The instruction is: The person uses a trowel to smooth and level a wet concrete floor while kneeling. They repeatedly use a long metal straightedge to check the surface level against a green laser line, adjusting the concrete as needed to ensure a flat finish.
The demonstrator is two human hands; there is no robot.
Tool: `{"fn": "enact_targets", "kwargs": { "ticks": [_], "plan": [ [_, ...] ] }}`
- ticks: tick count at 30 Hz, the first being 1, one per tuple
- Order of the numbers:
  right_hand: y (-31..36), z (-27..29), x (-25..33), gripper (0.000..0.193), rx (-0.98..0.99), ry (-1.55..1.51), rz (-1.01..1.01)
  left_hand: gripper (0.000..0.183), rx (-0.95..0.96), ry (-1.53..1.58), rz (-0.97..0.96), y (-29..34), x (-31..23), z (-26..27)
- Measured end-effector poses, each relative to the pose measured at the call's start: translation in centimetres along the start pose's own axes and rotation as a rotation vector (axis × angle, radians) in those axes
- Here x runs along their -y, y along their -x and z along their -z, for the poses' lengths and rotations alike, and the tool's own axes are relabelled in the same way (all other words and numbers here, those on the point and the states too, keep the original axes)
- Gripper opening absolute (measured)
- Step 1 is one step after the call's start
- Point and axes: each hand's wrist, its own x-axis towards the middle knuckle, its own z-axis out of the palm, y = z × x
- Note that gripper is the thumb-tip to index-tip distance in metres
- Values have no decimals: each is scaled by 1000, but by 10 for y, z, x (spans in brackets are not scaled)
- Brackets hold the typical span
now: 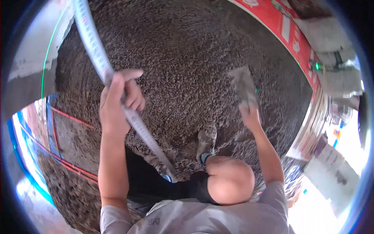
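My left hand (119, 95) is closed round a long pale measuring strip (91, 37) with marks along its face. The strip slants from the upper left down towards the wet mortar near my feet; whether it is stiff or a tape I cannot tell. In my right hand (248, 109) is a flat trowel (244, 81), smeared grey and slightly blurred, held close over the rough mortar bed (175, 66). My bent knee (230, 180) lies between my forearms, with a mortar-covered foot (205, 140) in front of it on the bed.
Red pipes (74, 168) run along the left side, near a blue edge. A red printed band (274, 25) borders the mortar at the upper right. A green light (317, 66) shines beyond it, and a thin green line (48, 52) crosses the left wall.
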Motion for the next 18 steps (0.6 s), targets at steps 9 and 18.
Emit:
{"fn": "enact_targets", "kwargs": {
  "ticks": [9, 18],
  "plan": [
    [259, -25, -10, 28, -335, -4, -344, 46, 411, 165, 220, -21, 66, -109],
    [604, -131, -58, 23, -937, -412, -1116, 44, 743, 52, 481, 37, 144, -186]
  ]
}}
